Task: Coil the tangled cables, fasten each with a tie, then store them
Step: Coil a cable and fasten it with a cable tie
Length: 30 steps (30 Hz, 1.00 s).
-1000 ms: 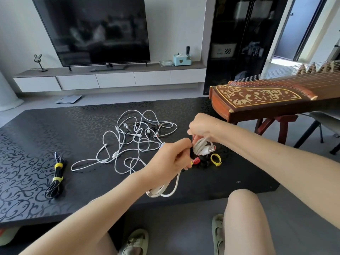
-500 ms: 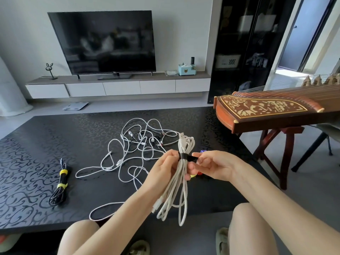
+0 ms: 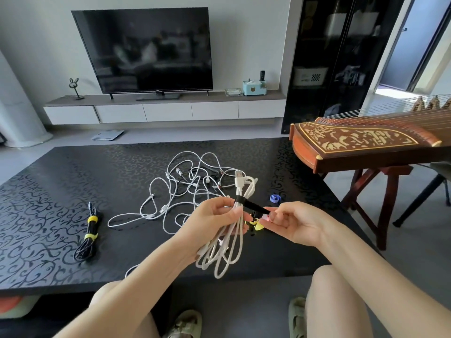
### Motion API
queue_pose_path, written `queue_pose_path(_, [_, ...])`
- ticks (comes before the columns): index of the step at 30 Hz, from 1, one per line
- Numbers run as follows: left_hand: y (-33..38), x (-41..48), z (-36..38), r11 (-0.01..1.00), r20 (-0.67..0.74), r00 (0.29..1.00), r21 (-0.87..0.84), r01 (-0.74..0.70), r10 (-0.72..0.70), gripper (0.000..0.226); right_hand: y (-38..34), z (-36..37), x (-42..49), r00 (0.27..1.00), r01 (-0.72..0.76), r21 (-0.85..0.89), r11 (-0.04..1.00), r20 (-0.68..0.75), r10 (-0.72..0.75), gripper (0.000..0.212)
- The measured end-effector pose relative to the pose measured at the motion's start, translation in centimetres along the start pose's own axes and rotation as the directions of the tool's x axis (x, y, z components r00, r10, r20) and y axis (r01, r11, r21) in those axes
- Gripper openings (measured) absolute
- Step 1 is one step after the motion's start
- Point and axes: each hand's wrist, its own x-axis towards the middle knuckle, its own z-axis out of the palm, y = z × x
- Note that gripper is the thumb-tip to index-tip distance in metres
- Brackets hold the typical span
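Above the bench (image 3: 61, 181), my left hand (image 3: 212, 220) wraps its fingers round the light, floppy white cable coil (image 3: 229, 254) at its waist, where I judge the springy loops hold best, while my right hand (image 3: 295, 222) pinches the black tie (image 3: 252, 206) by its free end.

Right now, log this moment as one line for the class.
step: fastening coil; left hand: grips coil; right hand: pinches tie; bundled cable, tangle: on table

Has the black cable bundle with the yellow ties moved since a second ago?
No. The black bundle lies at the same spot on the table, still just left of the tangled cables.
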Motion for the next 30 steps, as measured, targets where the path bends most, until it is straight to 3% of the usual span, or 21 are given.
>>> queue_pose_path(5, [0.2,0.1,-0.1,0.995,-0.106,0.994,-0.099,-0.029,0.019,0.013,0.6,0.5,-1.0,0.993,0.071,-0.014,0.997,0.098,-0.069,0.018])
queue_pose_path(8, [0.3,0.2,-0.1,0.993,-0.138,0.99,-0.117,-0.021,0.004,0.012,1.1,1.2,-1.8,0.97,0.224,-0.247,0.943,0.153,-0.19,0.019])
queue_pose_path(11, [0.5,0.4,0.0,0.992,-0.135,0.991,-0.128,-0.006,-0.011,0.015,1.7,1.9,-2.2,0.877,0.406,-0.644,0.648,0.076,-0.474,0.011])
queue_pose_path(13, [0.6,0.5,0.2,0.965,-0.085,0.996,-0.262,0.004,-0.028,0.017,1.8,2.0,-2.4,0.801,0.437,-0.747,0.501,0.07,-0.594,0.013])
queue_pose_path(16, [0.8,0.6,0.4,0.897,-0.039,0.999,-0.441,0.003,-0.023,0.017,1.6,2.1,-3.4,0.798,0.448,-0.786,0.427,0.137,-0.586,0.021])
queue_pose_path(18, [0.7,0.5,0.8,0.884,-0.06,0.998,-0.467,-0.005,-0.026,0.015,1.7,2.3,-4.3,0.773,0.443,-0.85,0.285,0.202,-0.601,0.026])
queue_pose_path(20, [0.5,0.6,1.2,0.905,-0.119,0.992,-0.426,-0.016,-0.039,0.016,1.7,2.9,-5.0,0.729,0.423,-0.898,0.125,0.255,-0.635,0.029])
queue_pose_path(22, [0.3,0.7,1.7,0.966,-0.235,0.972,-0.257,-0.044,-0.018,0.015,1.6,3.6,-5.4,0.69,0.423,-0.906,0.035,0.297,-0.66,0.027])
queue_pose_path(24, [0.1,0.7,2.3,0.994,-0.335,0.936,0.036,-0.104,0.11,0.013,1.4,4.3,-5.6,0.69,0.45,-0.891,0.057,0.307,-0.656,0.025])
queue_pose_path(26, [-0.2,0.8,2.7,0.937,-0.351,0.897,0.309,-0.161,0.27,0.017,1.3,5.0,-5.4,0.724,0.484,-0.855,0.188,0.271,-0.634,0.025])
queue_pose_path(30, [-0.4,1.0,3.2,0.662,-0.224,0.819,0.713,-0.231,0.528,0.015,0.9,6.1,-5.1,0.798,0.473,-0.745,0.471,0.136,-0.587,0.026])
